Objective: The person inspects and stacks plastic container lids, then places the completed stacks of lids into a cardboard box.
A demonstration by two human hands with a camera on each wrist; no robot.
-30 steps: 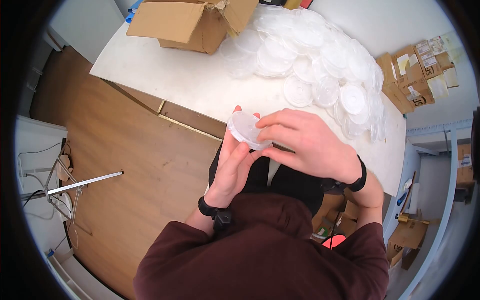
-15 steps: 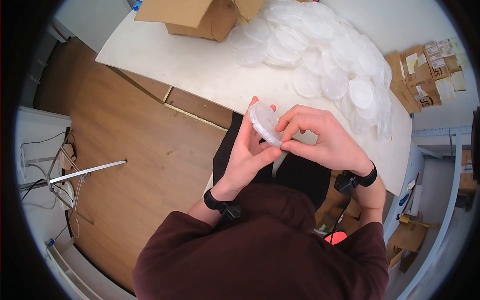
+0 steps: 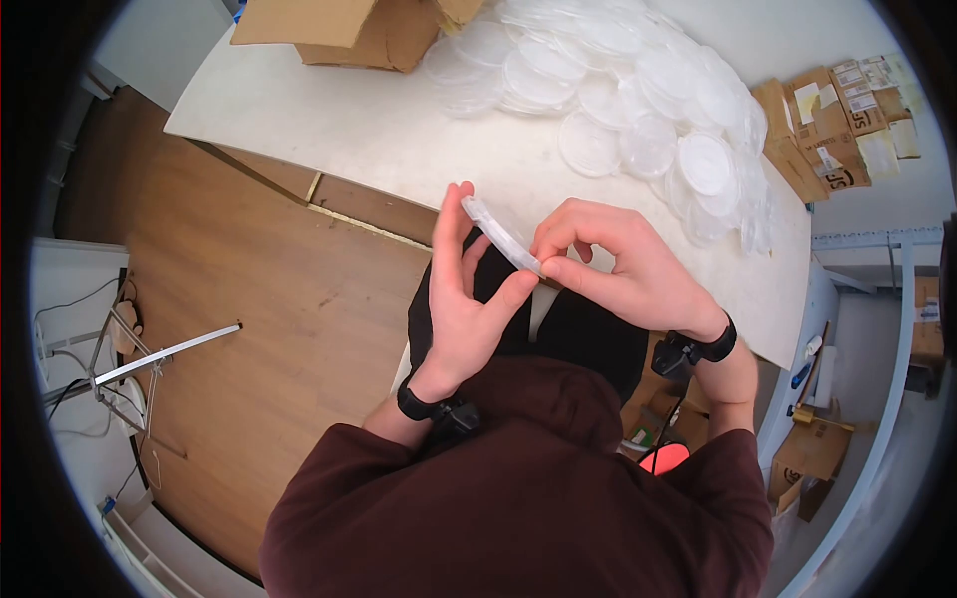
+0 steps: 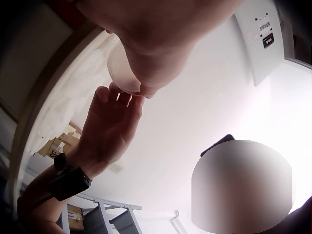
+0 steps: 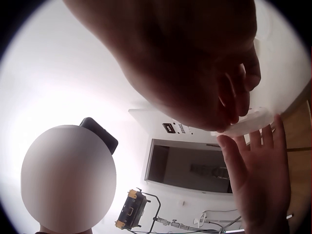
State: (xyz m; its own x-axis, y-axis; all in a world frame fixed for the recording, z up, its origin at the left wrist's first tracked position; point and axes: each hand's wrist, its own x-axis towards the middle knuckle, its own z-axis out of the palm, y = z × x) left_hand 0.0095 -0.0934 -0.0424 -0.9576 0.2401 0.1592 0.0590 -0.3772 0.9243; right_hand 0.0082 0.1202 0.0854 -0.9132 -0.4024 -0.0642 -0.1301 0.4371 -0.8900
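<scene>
A round translucent plastic lid is held nearly edge-on between both hands, above the lap. The left hand supports it from the left, fingers extended behind it and thumb near its lower end. With thumb and fingertips, the right hand pinches the lid's lower right edge. In the left wrist view the lid is partly covered by the left hand, with the right hand below it. In the right wrist view the lid lies over the left hand's fingers.
Many similar clear lids are heaped across the back and right of the white table. An open cardboard box stands at the table's back left. More cartons are stacked beyond the right edge, and a metal stand is on the left.
The lid has tilted from showing its face to nearly edge-on. The left hand has opened out behind it, while the right hand's fingers have closed to a pinch on its edge.
</scene>
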